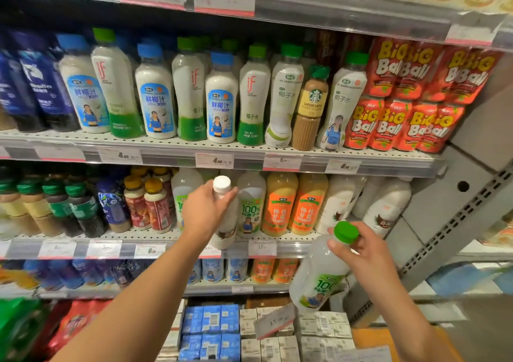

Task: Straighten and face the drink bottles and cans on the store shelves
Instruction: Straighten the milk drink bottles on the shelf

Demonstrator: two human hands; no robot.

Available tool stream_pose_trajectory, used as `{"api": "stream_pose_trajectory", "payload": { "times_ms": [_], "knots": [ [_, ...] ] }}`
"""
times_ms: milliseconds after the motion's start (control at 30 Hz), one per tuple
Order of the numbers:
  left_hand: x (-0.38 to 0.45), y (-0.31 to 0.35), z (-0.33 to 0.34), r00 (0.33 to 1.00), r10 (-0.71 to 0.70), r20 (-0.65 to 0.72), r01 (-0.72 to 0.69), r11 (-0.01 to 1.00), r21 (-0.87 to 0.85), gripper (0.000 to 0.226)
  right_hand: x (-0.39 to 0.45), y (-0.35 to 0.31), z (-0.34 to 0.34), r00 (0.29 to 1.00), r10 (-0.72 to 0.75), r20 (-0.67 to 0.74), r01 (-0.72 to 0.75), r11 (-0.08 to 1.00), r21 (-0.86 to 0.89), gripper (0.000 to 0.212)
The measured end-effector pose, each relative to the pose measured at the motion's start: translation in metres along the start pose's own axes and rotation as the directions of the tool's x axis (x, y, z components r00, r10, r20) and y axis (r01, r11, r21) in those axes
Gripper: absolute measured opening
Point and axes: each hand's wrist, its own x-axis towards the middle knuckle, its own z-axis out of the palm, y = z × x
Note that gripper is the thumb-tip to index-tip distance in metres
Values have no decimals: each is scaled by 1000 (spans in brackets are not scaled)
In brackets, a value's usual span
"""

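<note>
Gripping a tall white-capped plastic bottle of milky coconut drink [224, 217] by its neck, the left hand [204, 209] holds it at the front lip of the perforated metal shelf [116, 235], at about 12 o'clock. The right hand [358, 248], at 4 o'clock, pinches the ribbed cap of a green-capped, cloudy, smooth-walled plastic bottle [319, 275], held tilted well clear of the shelf. Doing this well likely means seating each bottle upright with its label outward, beside the matching green-labelled bottle [251, 206].
</note>
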Motion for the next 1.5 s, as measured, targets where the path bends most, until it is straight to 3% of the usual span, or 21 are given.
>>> {"api": "stream_pose_trajectory", "payload": {
  "times_ms": [100, 233, 300, 433, 600, 867, 967, 1133, 1267, 1367, 1433, 1500],
  "knots": [
    [-25, -6, -16, 999, -18, -42, 14, 995, -102, 40, 5, -5, 9, 999, -22, 35, 23, 999, -28, 21],
    [-34, -34, -44, 986, -131, -102, 110, 977, -185, 54, 18, -16, 36, 992, -68, 109, 70, 997, -18, 22],
    [-41, -43, -61, 987, -105, -120, 79, 976, -204, 49, 26, -24, 55, 986, -99, 134, 102, 995, -15, 23],
    [-56, -52, -93, 988, -30, -154, 9, 990, -139, 61, 49, -43, 105, 966, -168, 198, 177, 984, -28, 22],
    [-77, -57, -129, 986, -11, -167, -17, 987, -162, 58, 80, -71, 167, 936, -235, 262, 283, 945, -163, 26],
    [-127, -106, -133, 966, -216, -142, 176, 952, -252, 58, 110, -71, 222, 979, -157, 129, 185, 952, -246, 25],
    [-138, -116, -128, 973, -221, -69, 200, 952, -233, 57, 118, -74, 232, 989, -118, 95, 142, 938, -317, 33],
    [-135, -112, -126, 976, -217, -35, 204, 953, -222, 52, 125, -85, 233, 985, -58, 163, 128, 878, -461, 41],
    [-126, -105, -125, 977, -210, -25, 198, 950, -240, 47, 116, -75, 222, 969, -116, 218, 217, 821, -527, 50],
    [-118, -103, -121, 979, -204, -13, 193, 946, -260, 54, 97, -59, 209, 972, -212, 103, 235, 829, -507, 61],
    [-112, -102, -118, 980, -197, -9, 188, 948, -258, 63, 81, -40, 208, 980, -194, 46, 191, 851, -490, 46],
    [-109, -99, -115, 983, -183, -3, 176, 954, -244, 65, 72, -20, 216, 989, -35, 140, 107, 829, -548, 34]
  ]
}}
